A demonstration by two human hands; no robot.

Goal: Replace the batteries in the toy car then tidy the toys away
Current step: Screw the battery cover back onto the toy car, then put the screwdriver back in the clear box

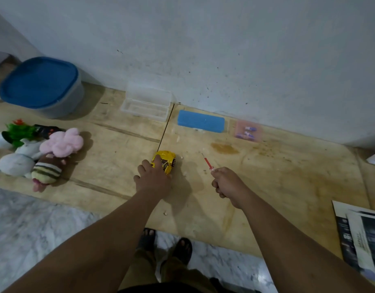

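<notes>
A yellow toy car point(167, 160) rests on the wooden board point(267, 176) near its middle. My left hand point(153, 179) lies over the car's near side, fingers on its roof and flank. To the right, my right hand point(226, 183) is closed around the handle end of a small red screwdriver point(207, 162) whose tip points away toward the wall. A pink case with small batteries point(248, 132) lies by the wall, beside a blue flat box point(201, 121). Soft toys point(45, 155) are heaped at the left.
A grey tub with a blue lid point(39, 83) stands at the back left. An open clear plastic case point(146, 102) sits against the wall. Papers point(360, 235) lie at the right edge. My sandalled feet point(165, 242) stand on marble floor below the board.
</notes>
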